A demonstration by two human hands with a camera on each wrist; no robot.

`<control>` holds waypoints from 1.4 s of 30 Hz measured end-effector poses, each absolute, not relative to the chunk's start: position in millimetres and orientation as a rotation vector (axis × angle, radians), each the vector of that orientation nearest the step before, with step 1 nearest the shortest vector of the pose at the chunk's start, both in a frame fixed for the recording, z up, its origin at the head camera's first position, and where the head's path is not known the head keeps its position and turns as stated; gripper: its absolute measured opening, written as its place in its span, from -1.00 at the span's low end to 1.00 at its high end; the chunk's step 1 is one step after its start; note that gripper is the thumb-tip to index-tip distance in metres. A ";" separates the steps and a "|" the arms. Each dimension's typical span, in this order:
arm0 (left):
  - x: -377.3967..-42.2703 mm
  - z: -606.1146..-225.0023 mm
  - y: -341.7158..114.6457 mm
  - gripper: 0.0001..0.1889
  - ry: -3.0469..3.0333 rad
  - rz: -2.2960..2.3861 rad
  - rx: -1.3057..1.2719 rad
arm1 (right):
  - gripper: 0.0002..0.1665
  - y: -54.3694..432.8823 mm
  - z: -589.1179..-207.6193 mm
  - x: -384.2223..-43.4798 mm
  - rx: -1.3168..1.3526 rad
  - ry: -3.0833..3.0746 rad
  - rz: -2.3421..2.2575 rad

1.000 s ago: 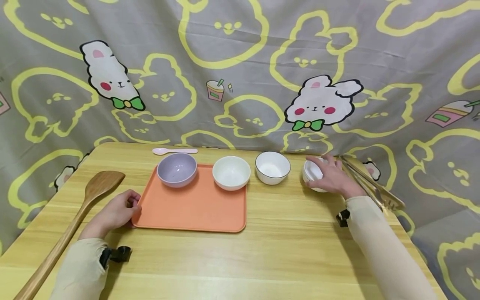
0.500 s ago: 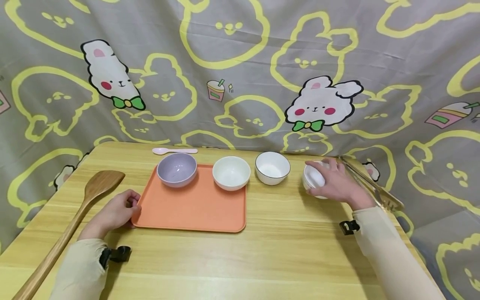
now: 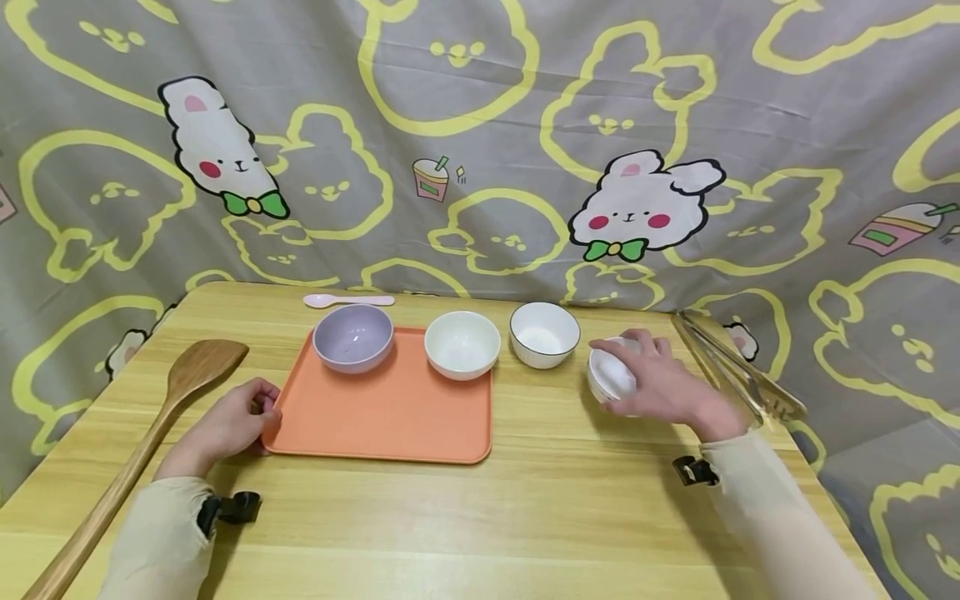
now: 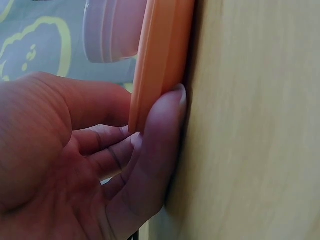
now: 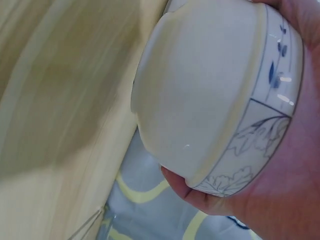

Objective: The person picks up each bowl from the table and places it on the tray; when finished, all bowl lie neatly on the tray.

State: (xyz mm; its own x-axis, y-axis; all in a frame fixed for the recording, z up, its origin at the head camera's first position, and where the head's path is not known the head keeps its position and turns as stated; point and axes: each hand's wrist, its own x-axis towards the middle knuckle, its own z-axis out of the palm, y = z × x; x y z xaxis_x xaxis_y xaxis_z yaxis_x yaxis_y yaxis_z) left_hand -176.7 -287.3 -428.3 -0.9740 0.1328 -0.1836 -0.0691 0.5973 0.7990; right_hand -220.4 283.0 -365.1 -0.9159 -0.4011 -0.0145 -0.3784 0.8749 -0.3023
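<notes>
My left hand (image 3: pixel 232 417) pinches the left edge of an orange tray (image 3: pixel 382 421); the left wrist view has thumb and finger on either side of the tray's rim (image 4: pixel 162 55). On the tray stand a purple bowl (image 3: pixel 352 337) at the back left and a white bowl (image 3: pixel 462 346) at the back right. Just right of the tray is a white bowl with a dark rim (image 3: pixel 545 335). My right hand (image 3: pixel 667 385) grips a small white bowl (image 3: pixel 611 375) from above, across its rim. Its patterned blue-grey band (image 5: pixel 265 130) shows in the right wrist view.
A long wooden turner (image 3: pixel 198 367) lies along the table's left side. Behind the purple bowl is a pale pink spoon (image 3: pixel 348 301). Several metal utensils (image 3: pixel 738 367) lie at the far right edge. A patterned grey curtain (image 3: pixel 495 125) hangs behind the table.
My right hand has brought the small patterned bowl toward me and slightly left, away from the back edge. My left hand and the tray have stayed in place.
</notes>
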 end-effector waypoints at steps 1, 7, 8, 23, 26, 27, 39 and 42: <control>-176.5 -428.2 -287.5 -0.72 2.604 1.315 0.053 | 0.02 280.9 -365.5 -218.4 -0.631 2.973 -0.450; -176.0 -428.5 -288.5 -0.72 2.615 1.304 0.056 | 0.00 268.2 -368.7 -205.7 -0.691 2.973 -0.426; -176.1 -428.6 -288.5 -0.72 2.615 1.304 0.056 | -0.01 266.7 -369.6 -203.9 -0.706 2.968 -0.428; -175.0 -429.1 -288.1 -0.72 2.608 1.301 0.041 | 0.01 237.5 -377.3 -183.8 -0.925 2.915 -0.435; -175.9 -428.6 -287.4 -0.72 2.616 1.299 0.049 | 0.02 231.7 -375.5 -180.6 -0.965 2.912 -0.423; -176.2 -428.7 -286.9 -0.72 2.617 1.301 0.049 | 0.02 229.9 -374.9 -179.8 -0.979 2.911 -0.417; -176.0 -430.3 -288.0 -0.71 2.609 1.310 0.057 | 0.00 204.7 -367.8 -172.0 -1.082 2.853 -0.410; -177.0 -429.8 -288.2 -0.71 2.612 1.305 0.063 | 0.01 197.3 -366.1 -171.8 -1.106 2.856 -0.414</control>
